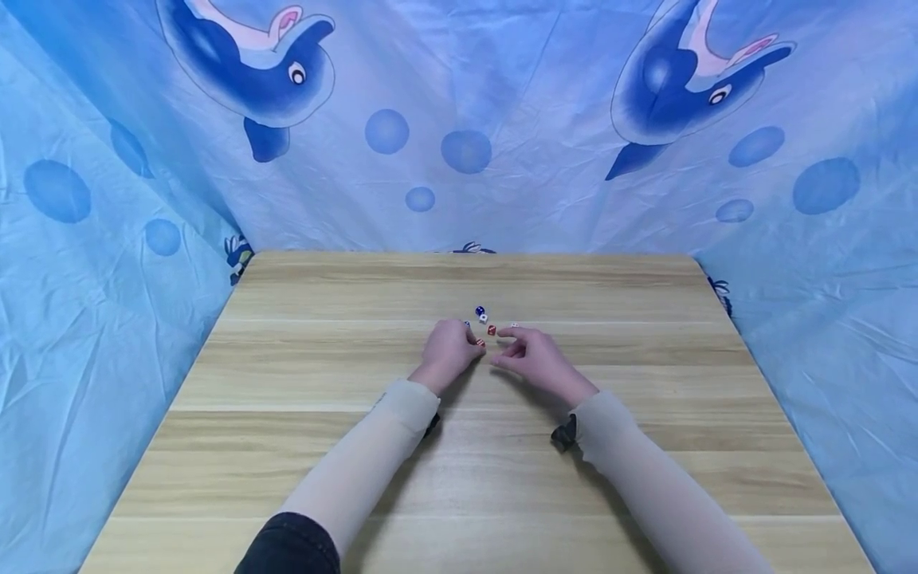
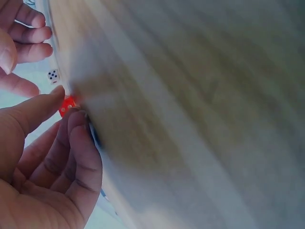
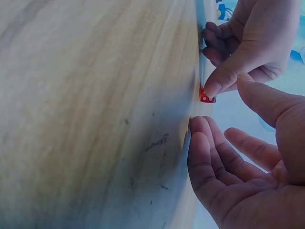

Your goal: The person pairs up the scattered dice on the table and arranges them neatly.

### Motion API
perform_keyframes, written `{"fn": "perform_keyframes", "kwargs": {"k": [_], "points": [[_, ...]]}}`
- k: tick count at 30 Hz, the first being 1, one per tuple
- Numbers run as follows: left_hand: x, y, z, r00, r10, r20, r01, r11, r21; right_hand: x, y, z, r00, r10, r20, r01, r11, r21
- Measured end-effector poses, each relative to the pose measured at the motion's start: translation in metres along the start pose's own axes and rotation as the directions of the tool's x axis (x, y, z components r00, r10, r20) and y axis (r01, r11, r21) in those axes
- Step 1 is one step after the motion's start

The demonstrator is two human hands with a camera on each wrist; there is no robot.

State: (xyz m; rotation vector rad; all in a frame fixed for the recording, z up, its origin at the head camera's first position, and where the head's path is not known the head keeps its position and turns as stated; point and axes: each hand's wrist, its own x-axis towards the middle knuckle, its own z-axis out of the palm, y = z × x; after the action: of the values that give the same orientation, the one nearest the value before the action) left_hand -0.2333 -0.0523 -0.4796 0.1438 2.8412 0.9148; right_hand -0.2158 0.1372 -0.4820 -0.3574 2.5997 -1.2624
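Observation:
My left hand (image 1: 448,349) pinches a red die (image 1: 480,343) between thumb and fingers, low at the tabletop. The left wrist view shows that red die (image 2: 66,106) at the fingertips. To its right is my right hand (image 1: 539,361), thumb and fingers apart with nothing between them. Another red die (image 1: 491,330) lies just off the right fingertips. A white die (image 1: 515,325) is behind that hand, partly covered. Farther back, a blue die (image 1: 480,311) stands close to a white die (image 1: 484,319). Beside the left fingers a blue die (image 1: 467,324) is mostly hidden.
Both hands work over a wood-grain table (image 1: 301,359). A blue curtain (image 1: 531,207) printed with dolphins and bubbles hangs behind its far edge and along both sides. A dark band (image 1: 563,434) sits at the right wrist.

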Motion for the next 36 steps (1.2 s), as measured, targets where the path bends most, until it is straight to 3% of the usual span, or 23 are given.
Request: {"fn": "perform_keyframes", "kwargs": {"k": [9, 20, 26, 31, 36], "points": [[-0.006, 0.000, -0.002, 0.997, 0.074, 0.001, -0.074, 0.995, 0.063, 0.001, -0.004, 0.002, 1.000, -0.012, 0.005, 0.012, 1.000, -0.015], [-0.037, -0.005, -0.002, 0.984, 0.161, 0.079, -0.164, 0.986, 0.023, -0.010, -0.009, 0.011, 0.994, -0.050, 0.096, 0.054, 0.998, -0.040], [-0.056, -0.009, -0.001, 0.979, 0.177, 0.102, -0.177, 0.984, -0.004, -0.023, -0.014, 0.022, 0.983, -0.049, 0.178, 0.059, 0.997, -0.051], [-0.067, -0.007, -0.002, 0.977, 0.184, 0.111, -0.185, 0.983, -0.004, -0.028, -0.017, 0.029, 0.981, -0.098, 0.169, 0.113, 0.990, -0.083], [-0.069, -0.007, -0.003, 0.973, 0.200, 0.117, -0.199, 0.980, -0.021, -0.028, -0.016, 0.035, 0.978, -0.136, 0.158, 0.156, 0.980, -0.123]]}}
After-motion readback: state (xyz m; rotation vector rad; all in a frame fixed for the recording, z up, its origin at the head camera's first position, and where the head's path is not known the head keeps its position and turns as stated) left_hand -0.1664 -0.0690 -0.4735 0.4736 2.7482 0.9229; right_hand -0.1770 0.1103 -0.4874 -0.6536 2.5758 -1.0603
